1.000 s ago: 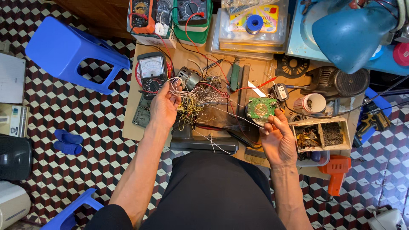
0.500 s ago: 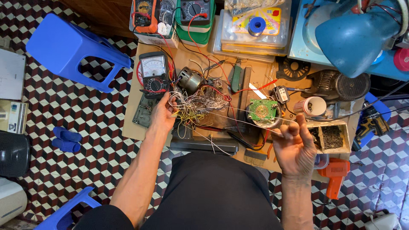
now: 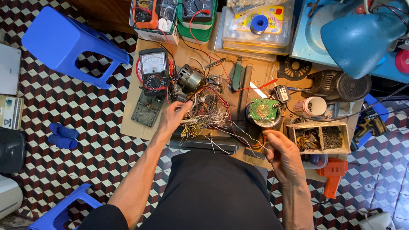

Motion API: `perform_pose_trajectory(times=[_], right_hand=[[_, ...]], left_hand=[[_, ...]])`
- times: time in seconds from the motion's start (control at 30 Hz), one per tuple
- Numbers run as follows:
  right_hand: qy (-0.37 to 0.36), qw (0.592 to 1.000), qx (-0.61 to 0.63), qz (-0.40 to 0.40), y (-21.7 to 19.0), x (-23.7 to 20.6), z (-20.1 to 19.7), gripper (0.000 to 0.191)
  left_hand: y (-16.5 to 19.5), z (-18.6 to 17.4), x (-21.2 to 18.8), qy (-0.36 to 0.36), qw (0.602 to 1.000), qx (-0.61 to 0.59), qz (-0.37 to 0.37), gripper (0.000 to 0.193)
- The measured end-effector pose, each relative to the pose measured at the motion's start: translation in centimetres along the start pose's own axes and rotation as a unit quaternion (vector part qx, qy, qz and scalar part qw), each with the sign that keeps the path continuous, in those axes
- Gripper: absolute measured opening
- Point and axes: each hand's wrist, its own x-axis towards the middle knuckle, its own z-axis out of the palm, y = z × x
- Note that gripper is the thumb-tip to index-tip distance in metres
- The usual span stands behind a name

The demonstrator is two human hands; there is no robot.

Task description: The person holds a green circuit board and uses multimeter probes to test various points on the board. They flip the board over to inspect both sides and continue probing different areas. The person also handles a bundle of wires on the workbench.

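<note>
My left hand (image 3: 172, 117) reaches onto the wooden bench top and its fingertips grip the left edge of a tangle of thin wires (image 3: 206, 114). My right hand (image 3: 283, 155) is nearer my body, at the bench's front edge. Its fingers are curled and pinch thin pale wires (image 3: 245, 135) that run back to the tangle. Just above that hand a round green circuit board (image 3: 264, 110) sits on a black cylinder. A small metal motor (image 3: 189, 79) lies behind the tangle, with red leads around it.
An analog multimeter (image 3: 154, 70) and a grey circuit board (image 3: 147, 110) lie left of my left hand. A two-compartment wooden box (image 3: 324, 137), an orange tool (image 3: 334, 174), a white cup (image 3: 313, 106) and a blue lamp (image 3: 362, 34) are on the right. A blue stool (image 3: 70, 47) stands on the tiled floor.
My right hand has drawn back from beside the green board toward my body, with thin wires trailing to it. My left hand stays at the tangle, shifted slightly lower.
</note>
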Motion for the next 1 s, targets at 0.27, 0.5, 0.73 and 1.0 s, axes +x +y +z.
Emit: perform_pose_trajectory(times=[0.27, 0.5, 0.73, 1.0], right_hand=[[-0.009, 0.987, -0.149, 0.064, -0.2, 0.2, 2.1, 0.035], [0.011, 0.989, -0.131, 0.072, 0.4, 0.6, 2.4, 0.033], [0.004, 0.984, -0.158, 0.087, 0.8, 1.0, 2.5, 0.034], [0.007, 0.976, -0.192, 0.100, 0.3, -0.1, 3.7, 0.037]], left_hand=[[1.0, 1.5, -2.1, -0.111, 0.970, 0.209, 0.049, 0.042], [0.7, 1.5, -3.7, -0.124, 0.978, 0.111, 0.127, 0.038], [0.7, 0.3, -0.4, -0.055, 0.998, 0.017, -0.008, 0.055], [1.8, 2.9, 4.5, -0.025, 0.974, 0.220, -0.047, 0.048]])
